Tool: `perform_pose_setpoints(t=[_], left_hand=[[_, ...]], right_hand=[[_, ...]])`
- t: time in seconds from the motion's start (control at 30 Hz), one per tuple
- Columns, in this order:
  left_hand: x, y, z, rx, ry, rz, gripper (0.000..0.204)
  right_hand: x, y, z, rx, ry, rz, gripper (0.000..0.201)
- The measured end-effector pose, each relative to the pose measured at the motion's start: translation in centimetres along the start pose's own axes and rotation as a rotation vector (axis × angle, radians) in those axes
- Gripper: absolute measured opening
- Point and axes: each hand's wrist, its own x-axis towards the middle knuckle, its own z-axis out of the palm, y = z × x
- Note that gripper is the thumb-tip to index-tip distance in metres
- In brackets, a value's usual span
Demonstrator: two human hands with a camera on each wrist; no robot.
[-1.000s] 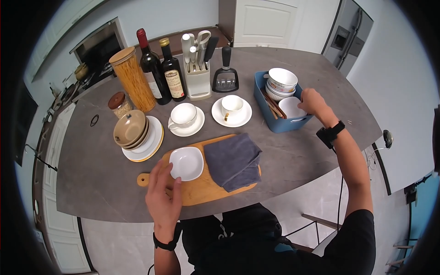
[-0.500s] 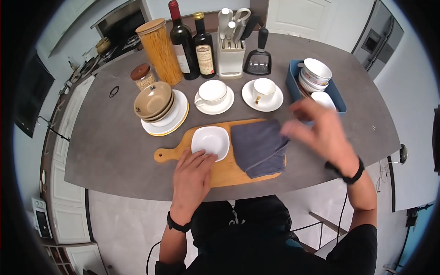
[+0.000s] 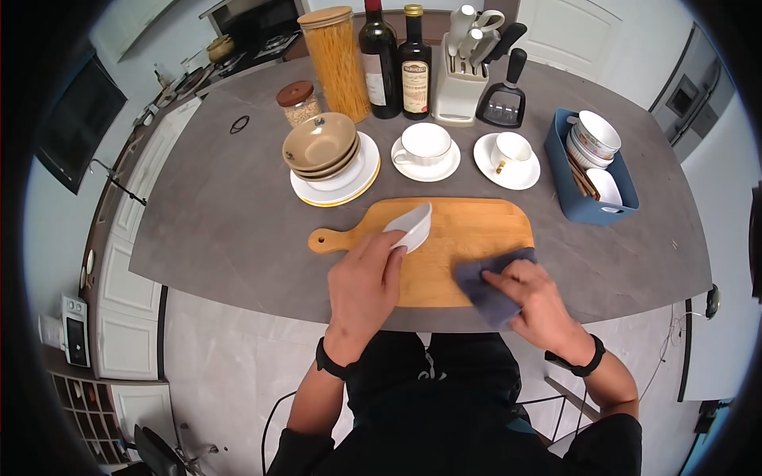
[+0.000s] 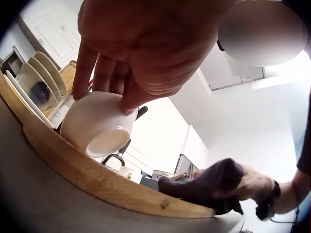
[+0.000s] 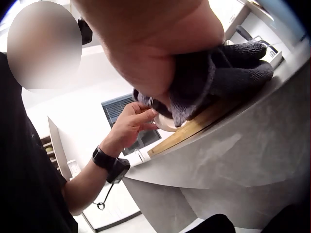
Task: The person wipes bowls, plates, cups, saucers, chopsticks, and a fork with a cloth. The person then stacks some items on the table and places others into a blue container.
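My left hand (image 3: 363,287) pinches a small white bowl (image 3: 412,227) by its rim, thumb on one side and fingers on the other. The bowl is tipped on its side over the left part of the wooden cutting board (image 3: 452,222). In the left wrist view the underside of the white bowl (image 4: 99,127) faces the camera. My right hand (image 3: 540,308) grips a grey-purple cloth (image 3: 490,295), which is bunched and slightly blurred at the board's front right corner. In the right wrist view folds of the cloth (image 5: 214,77) stick out below the palm.
Behind the board are stacked brown bowls (image 3: 320,143) on white plates and two white cups (image 3: 423,145) on saucers. A blue basket (image 3: 594,208) with bowls stands at right. Along the back are a pasta jar (image 3: 336,67), two bottles (image 3: 415,71) and a knife block (image 3: 460,91).
My right hand has left the blue basket and taken up the cloth, pulling it toward the board's front right. My left hand has gone from touching the flat-lying white bowl to holding it tilted.
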Motion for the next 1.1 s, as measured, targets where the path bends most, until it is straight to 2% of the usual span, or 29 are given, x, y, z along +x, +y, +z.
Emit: perform_pose_setpoints(t=[0.03,0.07,0.13,0.17,0.2,0.23,0.27,0.3,0.37,0.4,0.43,0.5,0.53,0.6,0.63,0.67,0.7,0.73,0.77,0.83,0.9,0.97,1.03,1.1], left_hand=[[-0.1,-0.1,0.2,-0.074,0.029,-0.04,0.018],[-0.1,0.3,0.2,-0.076,0.028,-0.039,0.018],[-0.1,1.6,0.4,-0.564,0.007,-0.306,0.019],[-0.3,2.0,0.7,-0.569,-0.002,-0.302,0.019],[-0.5,2.3,0.9,-0.713,-0.087,-0.341,0.022],[-0.8,2.7,1.1,-0.853,-0.173,-0.379,0.025],[-1.2,4.1,1.3,-0.874,-0.081,-0.317,0.032],[-1.5,4.0,0.9,-0.87,-0.085,-0.314,0.032],[-2.1,3.6,-0.1,-0.586,-0.267,-0.109,0.038],[-2.5,4.0,-0.1,-0.74,-0.265,-0.229,0.033],[-2.7,3.9,-0.2,-0.735,-0.263,-0.235,0.033],[-3.1,3.6,-0.4,-0.838,-0.32,-0.304,0.025],[-3.2,3.7,-0.4,-0.838,-0.316,-0.303,0.025],[-3.6,3.9,-0.3,-0.966,-0.187,-0.29,0.02],[-3.7,3.9,0.1,-0.968,-0.187,-0.289,0.02],[-3.8,3.7,0.6,-0.975,-0.106,-0.265,0.018],[-3.9,3.6,1.0,-0.98,-0.027,-0.242,0.017],[-3.9,3.7,1.3,-0.983,-0.03,-0.244,0.017],[-3.8,3.8,1.5,-0.95,0.015,-0.24,0.017],[-3.5,3.8,1.9,-0.919,0.053,-0.235,0.016],[-3.3,3.6,2.3,-0.37,0.074,-0.039,0.019],[-2.8,3.0,2.8,-0.354,0.07,0.006,0.022],[-2.2,2.9,2.9,-0.339,0.064,0.048,0.026],[-1.6,3.0,2.3,-0.146,0.011,0.197,0.028]], right_hand=[[0.0,0.1,0.2,0.181,0.133,0.057,0.06],[0.1,-0.1,0.2,0.181,0.134,0.06,0.06],[0.9,-1.6,0.3,0.446,0.453,0.068,0.061],[1.6,-2.9,0.6,0.396,0.524,0.032,0.062],[2.7,-4.5,1.0,0.346,0.596,-0.006,0.062],[3.8,-5.8,1.3,0.269,0.586,-0.116,0.062],[4.6,-7.1,1.3,0.12,0.505,-0.144,0.061],[5.0,-7.8,1.3,-0.025,0.42,-0.171,0.06],[5.8,-7.5,1.1,-0.032,0.442,-0.146,0.056],[6.4,-7.2,1.0,-0.042,0.457,-0.119,0.052],[6.8,-6.7,1.0,-0.036,0.454,-0.122,0.052],[7.4,-5.6,1.2,0.621,0.53,0.003,0.043],[7.7,-6.3,0.5,0.929,0.505,0.109,0.038],[7.9,-6.0,0.4,1.225,0.494,0.18,0.039],[7.9,-5.7,0.9,1.353,0.514,0.223,0.039],[7.9,-5.6,1.5,1.351,0.516,0.223,0.039],[7.9,-5.7,2.3,1.368,0.606,0.265,0.04],[7.9,-6.0,3.1,1.384,0.697,0.31,0.04],[7.8,-6.3,3.7,1.384,0.699,0.314,0.04],[7.5,-7.0,4.7,1.555,0.712,0.441,0.042],[6.7,-7.4,5.2,1.566,0.673,0.465,0.044],[5.7,-7.3,5.9,1.668,0.483,0.512,0.042],[5.3,-7.4,6.0,1.669,0.448,0.49,0.041],[5.2,-7.9,5.7,1.569,0.472,0.396,0.04]])
